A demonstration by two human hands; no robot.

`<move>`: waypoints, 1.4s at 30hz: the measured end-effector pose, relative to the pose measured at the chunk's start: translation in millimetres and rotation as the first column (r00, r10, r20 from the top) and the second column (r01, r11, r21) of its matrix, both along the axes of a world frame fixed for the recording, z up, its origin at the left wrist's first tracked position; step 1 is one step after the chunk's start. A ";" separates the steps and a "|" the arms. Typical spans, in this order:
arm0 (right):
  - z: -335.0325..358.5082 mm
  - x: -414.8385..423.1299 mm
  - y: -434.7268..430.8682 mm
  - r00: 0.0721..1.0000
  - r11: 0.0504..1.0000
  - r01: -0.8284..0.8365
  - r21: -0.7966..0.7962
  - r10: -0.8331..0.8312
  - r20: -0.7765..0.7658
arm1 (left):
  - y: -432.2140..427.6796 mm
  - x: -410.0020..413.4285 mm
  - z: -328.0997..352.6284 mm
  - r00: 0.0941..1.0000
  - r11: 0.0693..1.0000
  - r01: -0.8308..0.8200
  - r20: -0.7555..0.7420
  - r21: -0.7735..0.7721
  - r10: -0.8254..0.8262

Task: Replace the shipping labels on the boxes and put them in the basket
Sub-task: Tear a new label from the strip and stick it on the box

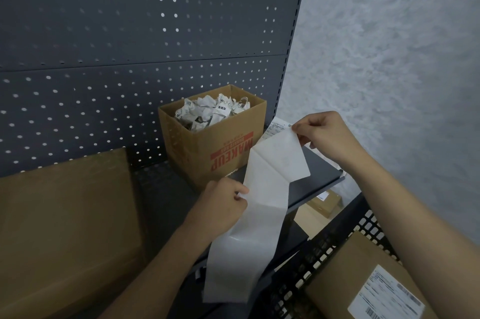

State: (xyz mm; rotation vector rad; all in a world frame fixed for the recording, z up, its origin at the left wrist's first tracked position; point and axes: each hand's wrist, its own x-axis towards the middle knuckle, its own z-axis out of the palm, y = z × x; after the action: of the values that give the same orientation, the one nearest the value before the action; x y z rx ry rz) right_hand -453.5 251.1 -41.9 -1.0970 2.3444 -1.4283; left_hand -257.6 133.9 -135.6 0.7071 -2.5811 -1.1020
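A long white strip of label backing paper [257, 209] hangs in front of me, over the dark shelf. My left hand [223, 202] pinches its left edge about halfway up. My right hand [324, 134] pinches the top corner, where a printed shipping label [279, 128] is partly peeled away from the backing. At the lower right a brown box [345, 274] with a white shipping label [387, 298] on top lies inside a black mesh basket [314, 253].
An open "MAKEUP" carton [220, 152] full of crumpled old labels stands at the back of the shelf [319, 170]. A large plain cardboard box [65, 228] fills the left side. More boxes [322, 202] lie on a lower level. Pegboard [130, 33] behind, grey wall right.
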 end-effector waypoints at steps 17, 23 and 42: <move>14.2 -17.9 24.4 0.993 0.985 0.119 -0.124 -0.117 0.020 | -6.2 -9.4 -12.0 0.955 0.991 -0.089 0.273 -0.102 0.114; 25.7 -19.0 30.0 0.991 0.966 0.132 -0.225 -0.135 -0.002 | -1.1 -8.2 -3.4 0.951 0.987 -0.097 0.280 -0.127 0.129; 33.0 -10.2 29.4 0.979 0.941 0.046 -0.336 -0.110 -0.173 | 1.7 -9.1 -1.6 0.970 0.963 -0.078 0.203 -0.258 0.133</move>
State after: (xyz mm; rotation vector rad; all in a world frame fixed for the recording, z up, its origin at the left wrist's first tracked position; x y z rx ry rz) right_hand -463.7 280.4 -9.0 -1.2857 2.3520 -1.8773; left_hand -266.6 135.6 -137.2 0.9363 -2.7576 -0.6842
